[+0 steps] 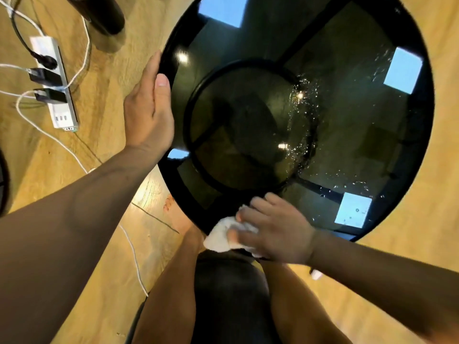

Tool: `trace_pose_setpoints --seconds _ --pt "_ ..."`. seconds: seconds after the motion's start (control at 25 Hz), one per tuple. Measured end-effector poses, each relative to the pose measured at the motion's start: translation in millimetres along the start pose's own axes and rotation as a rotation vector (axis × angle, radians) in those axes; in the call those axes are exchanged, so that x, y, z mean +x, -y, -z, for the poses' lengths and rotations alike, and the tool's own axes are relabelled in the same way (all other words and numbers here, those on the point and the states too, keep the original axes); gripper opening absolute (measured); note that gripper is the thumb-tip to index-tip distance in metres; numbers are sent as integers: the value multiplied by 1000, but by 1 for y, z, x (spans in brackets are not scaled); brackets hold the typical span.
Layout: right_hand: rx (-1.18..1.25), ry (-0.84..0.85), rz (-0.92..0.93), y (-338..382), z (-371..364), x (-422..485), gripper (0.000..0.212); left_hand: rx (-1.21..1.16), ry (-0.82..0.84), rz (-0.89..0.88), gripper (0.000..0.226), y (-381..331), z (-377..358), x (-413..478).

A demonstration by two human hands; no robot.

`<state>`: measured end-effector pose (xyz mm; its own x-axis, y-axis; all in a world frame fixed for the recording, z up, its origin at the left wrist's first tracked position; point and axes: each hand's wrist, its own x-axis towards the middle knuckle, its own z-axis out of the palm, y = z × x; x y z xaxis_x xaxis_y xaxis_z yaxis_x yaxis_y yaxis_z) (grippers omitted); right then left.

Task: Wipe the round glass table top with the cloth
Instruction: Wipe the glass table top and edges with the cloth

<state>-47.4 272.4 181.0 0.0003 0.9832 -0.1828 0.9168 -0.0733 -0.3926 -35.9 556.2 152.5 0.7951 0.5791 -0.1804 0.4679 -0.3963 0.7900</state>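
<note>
The round dark glass table top (347, 58) fills the upper right, with water droplets (303, 125) streaked down its middle and right. My right hand (275, 229) presses a white cloth (221, 234) flat on the near edge of the glass, fingers spread over it. My left hand (149, 105) rests against the table's left rim, thumb on top of the edge, holding it. A black ring frame shows through the glass.
A white power strip (57, 83) with black plugs and white cables lies on the wooden floor at left. A dark cylinder base (104, 16) stands at the top left. My legs and dark shorts (228, 294) are below the table's near edge.
</note>
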Motion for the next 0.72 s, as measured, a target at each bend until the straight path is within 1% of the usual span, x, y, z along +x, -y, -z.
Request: trace_pose_setpoints --seconds 0.04,0.12,0.16,0.2,0.24,0.28,0.32,0.36,0.4,0.44,0.48,0.52,0.56,0.64,0.68,0.72 --pt "-73 -116 -41 -44 12 12 23 14 -8 -16 50 1 0 0" --pt "-136 -374 -201 -120 64 50 23 39 -30 -50 48 4 0 2" --pt "-105 -411 -237 -145 87 63 28 51 -31 -73 48 5 -1 2" --pt "-4 -393 -242 -165 104 73 42 65 -30 -94 48 5 -1 2" --pt "53 -353 -285 -181 116 77 55 82 -26 -114 49 5 -1 2" --pt "9 -362 -458 -199 120 79 64 100 -21 -132 49 5 -1 1" --pt "-67 -400 -723 -213 122 80 71 122 -21 -152 49 5 -1 1" --pt "-119 -428 -960 -220 119 79 71 152 -21 -179 50 4 -2 0" --pt "-119 -419 -1063 -218 114 75 67 194 -16 -211 50 2 -2 -2" --pt "-131 -430 -1043 -206 101 63 60 258 -13 -255 52 -1 -2 -3" --pt "-144 -475 -951 -182 87 56 50 345 -4 -316 53 -4 -1 -4" --pt "-79 -521 -819 -144 68 39 41 436 21 -401 54 -5 0 -4" --pt "29 -484 -671 -96 45 17 34 520 66 -503 55 -5 0 -5" --pt "189 -200 -372 11 4 -34 27 627 176 -696 55 -4 0 -6" --pt "217 -67 -267 41 -7 -53 25 650 212 -757 56 -4 0 -6" --pt "221 9 -204 48 -14 -66 24 662 225 -785 57 -4 0 -5"
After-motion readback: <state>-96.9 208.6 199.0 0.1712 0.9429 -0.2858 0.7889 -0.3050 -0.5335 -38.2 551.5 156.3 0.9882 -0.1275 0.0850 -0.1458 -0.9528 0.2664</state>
